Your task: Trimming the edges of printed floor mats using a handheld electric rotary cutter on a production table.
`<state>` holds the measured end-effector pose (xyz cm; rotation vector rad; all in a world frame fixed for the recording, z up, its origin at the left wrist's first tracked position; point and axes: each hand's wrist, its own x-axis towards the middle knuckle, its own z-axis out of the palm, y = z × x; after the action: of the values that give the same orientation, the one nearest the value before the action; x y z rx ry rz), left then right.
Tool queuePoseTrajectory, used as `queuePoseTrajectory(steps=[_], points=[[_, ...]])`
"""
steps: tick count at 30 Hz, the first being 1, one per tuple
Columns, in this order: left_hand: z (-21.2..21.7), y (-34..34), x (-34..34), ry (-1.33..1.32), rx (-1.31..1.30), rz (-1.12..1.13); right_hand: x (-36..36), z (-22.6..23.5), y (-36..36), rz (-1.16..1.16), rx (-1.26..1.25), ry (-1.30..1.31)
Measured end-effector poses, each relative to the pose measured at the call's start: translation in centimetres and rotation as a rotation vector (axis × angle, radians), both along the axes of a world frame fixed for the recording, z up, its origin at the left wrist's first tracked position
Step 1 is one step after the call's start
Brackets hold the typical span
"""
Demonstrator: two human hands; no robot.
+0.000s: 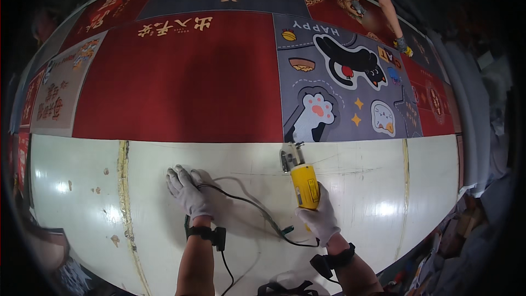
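My right hand [320, 216], in a pale grey glove, is wrapped round the yellow body of a handheld electric cutter [304, 182]. The cutter's metal head points away from me, at the near edge of the printed mat sheet, by the seam between a plain red mat [230, 87] and a grey cat-patterned mat [350, 114]. My left hand [189, 194], gloved alike, is open with its fingers stretched out over the white table [159, 186]. A black power cord [246, 200] runs from beside its thumb to the cutter's rear end.
More red, grey and beige mats cover the far side of the table. At the far right, a co-worker's gloved hand [402, 46] holds something yellow on the mats, the other hand beside it. Worn tape strips [125, 197] cross the white surface. Grey material [476, 98] hangs at the right.
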<state>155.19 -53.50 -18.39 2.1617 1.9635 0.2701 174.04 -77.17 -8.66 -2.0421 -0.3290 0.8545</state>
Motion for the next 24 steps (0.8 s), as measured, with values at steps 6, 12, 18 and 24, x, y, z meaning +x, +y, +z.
queuePoseTrajectory(steps=[6,12,18,24], points=[[-0.8,0.4,-0.9,0.081,0.09,-0.055,0.5,1.1,2.8,-0.024,0.006,0.042],[-0.2,0.2,-0.4,0.062,0.128,-0.07,1.1,-0.1,3.2,-0.01,-0.036,-0.015],[-0.1,0.3,-0.4,0.062,0.135,-0.067,1.6,-1.0,3.7,-0.043,0.03,0.096],[-0.1,0.3,-0.6,0.09,0.127,-0.08,1.5,-1.3,5.4,-0.145,0.106,0.095]])
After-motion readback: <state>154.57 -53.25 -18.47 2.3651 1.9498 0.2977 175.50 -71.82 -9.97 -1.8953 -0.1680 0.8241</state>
